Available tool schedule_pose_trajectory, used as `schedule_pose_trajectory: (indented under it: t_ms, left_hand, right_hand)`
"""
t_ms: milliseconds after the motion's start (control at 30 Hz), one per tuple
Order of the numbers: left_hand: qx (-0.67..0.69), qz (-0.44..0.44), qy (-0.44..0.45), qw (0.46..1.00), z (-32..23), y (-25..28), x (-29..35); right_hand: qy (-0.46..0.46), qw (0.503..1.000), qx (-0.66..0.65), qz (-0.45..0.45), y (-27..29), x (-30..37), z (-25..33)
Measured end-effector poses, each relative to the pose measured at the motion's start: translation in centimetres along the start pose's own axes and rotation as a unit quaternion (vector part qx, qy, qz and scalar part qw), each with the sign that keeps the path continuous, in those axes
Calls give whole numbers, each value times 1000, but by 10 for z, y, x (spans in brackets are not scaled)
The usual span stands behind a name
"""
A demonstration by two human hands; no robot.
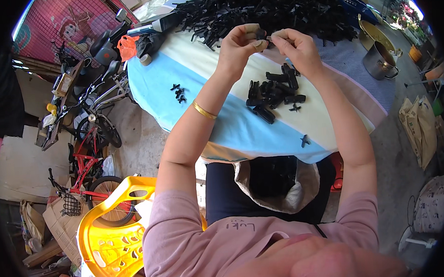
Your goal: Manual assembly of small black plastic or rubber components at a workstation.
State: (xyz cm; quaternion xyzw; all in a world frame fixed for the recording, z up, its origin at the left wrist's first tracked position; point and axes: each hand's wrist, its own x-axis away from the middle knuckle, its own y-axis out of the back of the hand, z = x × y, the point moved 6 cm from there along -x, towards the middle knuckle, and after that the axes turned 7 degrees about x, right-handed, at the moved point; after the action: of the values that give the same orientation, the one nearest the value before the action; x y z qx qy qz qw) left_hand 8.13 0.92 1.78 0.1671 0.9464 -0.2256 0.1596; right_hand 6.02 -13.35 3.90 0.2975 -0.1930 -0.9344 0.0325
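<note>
My left hand (pixel 238 48) is raised over the far part of the table, fingers pinched round a small black plastic piece (pixel 261 34). My right hand (pixel 297 50) meets it from the other side, thumb and forefinger pressed together at the piece's edge; what lies in this pinch is mostly hidden. Just behind both hands rises a large heap of black plastic pieces (pixel 265 8). Below them, on the striped cloth (pixel 225 105), lies a loose cluster of black blocky parts (pixel 274 90). A few small cross-shaped black pieces (pixel 179 94) lie to the left, and a single one (pixel 305 140) near the front edge.
On my lap an open sack (pixel 306 184) holds dark contents. A yellow plastic chair (pixel 104 245) stands at my left, with bicycles (pixel 90 160) beyond it. A metal pot (pixel 378 62) sits at the table's right edge; an orange bag (pixel 128 47) lies at the far left.
</note>
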Motion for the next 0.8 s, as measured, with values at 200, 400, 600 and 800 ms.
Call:
schedule_pose_trajectory:
  t_ms: [200, 400, 600, 800]
  left_hand:
    - [-114, -36, -41, 992, -5, -11, 8]
    - [-112, -20, -33, 993, -7, -12, 8]
    - [-99, -24, -58, 993, -11, -13, 13]
    - [-178, -72, -142, 971, -14, -19, 18]
  right_hand:
    - [-6, 998, 62, 14, -6, 1, 1]
    - [-4, 998, 57, 25, -4, 0, -2]
    - [10, 997, 76, -4, -6, 4, 10]
    - [-49, 997, 51, -10, -8, 6, 4]
